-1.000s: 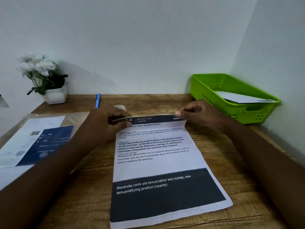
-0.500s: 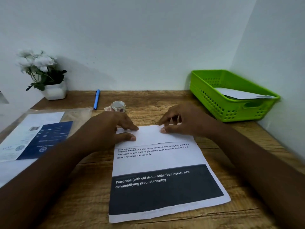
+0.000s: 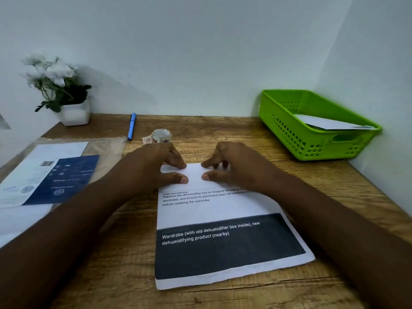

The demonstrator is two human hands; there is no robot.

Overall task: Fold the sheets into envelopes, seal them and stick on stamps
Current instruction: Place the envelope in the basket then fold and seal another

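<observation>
Nearest, on the wooden desk (image 3: 223, 139): a printed sheet (image 3: 214, 210), its dark band with white lettering toward the near edge, its far end folded back over itself into a blank white flap. Pressed flat onto that flap by both hands, fingertips and thumbs down on the paper, nothing gripped. Left hand (image 3: 153, 168) on the flap's left part, right hand (image 3: 234, 168) on its right part, thumbs close together but apart. Off to the left, a clear plastic sleeve (image 3: 107, 150) with blue-and-white papers (image 3: 51, 177) lying on it. Just beyond the left hand, a small roll of stamps (image 3: 161, 136), with a blue pen (image 3: 132, 126) left of it. Farther back, at far left against the wall, white flowers in a white pot (image 3: 74, 112). At far right, a green basket (image 3: 312, 139) with a white envelope (image 3: 327, 123) resting inside.
</observation>
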